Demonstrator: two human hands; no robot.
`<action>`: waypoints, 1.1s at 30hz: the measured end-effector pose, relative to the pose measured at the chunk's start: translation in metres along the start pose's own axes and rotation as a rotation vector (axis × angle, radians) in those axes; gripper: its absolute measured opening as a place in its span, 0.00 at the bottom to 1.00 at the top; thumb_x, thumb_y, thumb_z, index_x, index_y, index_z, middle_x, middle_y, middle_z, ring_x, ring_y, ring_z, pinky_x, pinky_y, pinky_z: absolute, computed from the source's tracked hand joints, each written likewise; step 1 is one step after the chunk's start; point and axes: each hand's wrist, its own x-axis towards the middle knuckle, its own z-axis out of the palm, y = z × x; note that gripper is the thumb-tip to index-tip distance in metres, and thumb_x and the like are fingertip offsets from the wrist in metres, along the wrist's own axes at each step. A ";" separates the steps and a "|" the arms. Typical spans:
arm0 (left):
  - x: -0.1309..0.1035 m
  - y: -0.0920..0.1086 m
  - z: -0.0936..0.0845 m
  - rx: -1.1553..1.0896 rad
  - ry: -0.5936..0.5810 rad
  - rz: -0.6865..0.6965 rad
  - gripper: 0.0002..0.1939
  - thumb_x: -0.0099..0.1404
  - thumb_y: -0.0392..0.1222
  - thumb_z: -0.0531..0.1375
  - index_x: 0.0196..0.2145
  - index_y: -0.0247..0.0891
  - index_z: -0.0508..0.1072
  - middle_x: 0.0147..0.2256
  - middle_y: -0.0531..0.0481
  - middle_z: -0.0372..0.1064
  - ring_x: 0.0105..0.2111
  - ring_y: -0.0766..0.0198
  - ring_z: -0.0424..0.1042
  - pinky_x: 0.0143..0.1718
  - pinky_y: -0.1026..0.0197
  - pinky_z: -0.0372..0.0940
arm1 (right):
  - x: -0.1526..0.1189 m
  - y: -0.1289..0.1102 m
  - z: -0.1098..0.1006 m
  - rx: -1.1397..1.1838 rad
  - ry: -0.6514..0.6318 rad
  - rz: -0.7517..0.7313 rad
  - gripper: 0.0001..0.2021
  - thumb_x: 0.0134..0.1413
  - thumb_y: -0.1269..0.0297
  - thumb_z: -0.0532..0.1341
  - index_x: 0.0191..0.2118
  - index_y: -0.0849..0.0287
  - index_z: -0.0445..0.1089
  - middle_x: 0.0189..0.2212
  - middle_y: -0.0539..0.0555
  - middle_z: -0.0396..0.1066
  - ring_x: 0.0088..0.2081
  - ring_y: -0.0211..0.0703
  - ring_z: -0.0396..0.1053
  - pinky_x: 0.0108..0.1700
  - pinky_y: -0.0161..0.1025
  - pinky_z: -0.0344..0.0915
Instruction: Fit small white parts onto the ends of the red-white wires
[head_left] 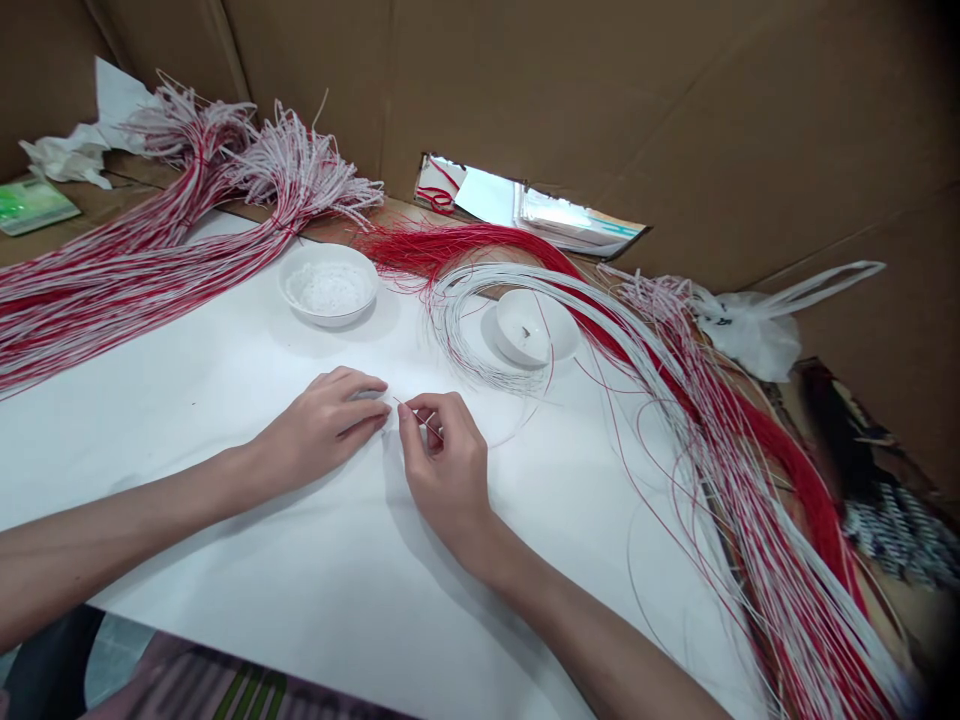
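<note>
Now, over one flat white table (300, 600), our right hand (450, 465) pinches one thin pale strand (430, 428) near our left hand (321, 425), whose grip we can't tell. Two round white bowls (330, 318) sit behind.

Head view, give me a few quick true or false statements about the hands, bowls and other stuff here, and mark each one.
1. The right hand pinches a thin strand. True.
2. The left hand is inside the left bowl. False: the left hand is outside that bowl, near the right hand.
3. The left bowl holds white bits. True.
4. The right bowl is red. False: the right bowl is white.
5. A white bag is right of both bowls. True.
</note>
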 end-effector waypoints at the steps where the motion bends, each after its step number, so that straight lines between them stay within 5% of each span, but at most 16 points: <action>1: 0.000 0.000 0.000 0.004 0.001 -0.001 0.10 0.69 0.35 0.56 0.41 0.40 0.77 0.47 0.43 0.72 0.46 0.56 0.70 0.47 0.49 0.67 | 0.000 0.000 0.000 0.004 -0.001 -0.002 0.03 0.61 0.68 0.57 0.35 0.58 0.67 0.31 0.50 0.67 0.29 0.34 0.63 0.29 0.34 0.62; 10: 0.000 0.009 -0.007 -0.139 0.009 -0.026 0.09 0.69 0.33 0.54 0.42 0.38 0.74 0.42 0.45 0.72 0.43 0.60 0.69 0.45 0.55 0.66 | -0.001 -0.001 -0.001 0.059 0.007 -0.080 0.02 0.61 0.69 0.58 0.36 0.58 0.68 0.31 0.50 0.68 0.29 0.34 0.64 0.28 0.34 0.63; 17: 0.002 0.016 -0.023 -0.576 0.023 -0.388 0.06 0.66 0.42 0.61 0.37 0.38 0.76 0.36 0.49 0.75 0.36 0.63 0.73 0.38 0.61 0.68 | -0.004 -0.005 -0.002 0.085 0.007 -0.225 0.04 0.60 0.73 0.58 0.36 0.58 0.67 0.29 0.50 0.69 0.30 0.34 0.66 0.28 0.33 0.64; 23: 0.002 0.017 -0.027 -0.730 0.003 -0.531 0.08 0.63 0.45 0.64 0.36 0.37 0.77 0.35 0.48 0.76 0.35 0.64 0.73 0.36 0.63 0.68 | -0.004 -0.002 -0.002 0.075 0.006 -0.309 0.04 0.60 0.75 0.58 0.36 0.58 0.66 0.30 0.51 0.71 0.32 0.35 0.67 0.27 0.33 0.65; 33: 0.000 0.016 -0.026 -0.769 -0.009 -0.556 0.07 0.63 0.44 0.64 0.36 0.39 0.77 0.36 0.50 0.76 0.36 0.65 0.73 0.37 0.65 0.68 | -0.004 -0.001 -0.001 0.077 0.031 -0.379 0.06 0.58 0.78 0.60 0.36 0.59 0.66 0.29 0.51 0.70 0.33 0.35 0.68 0.28 0.33 0.66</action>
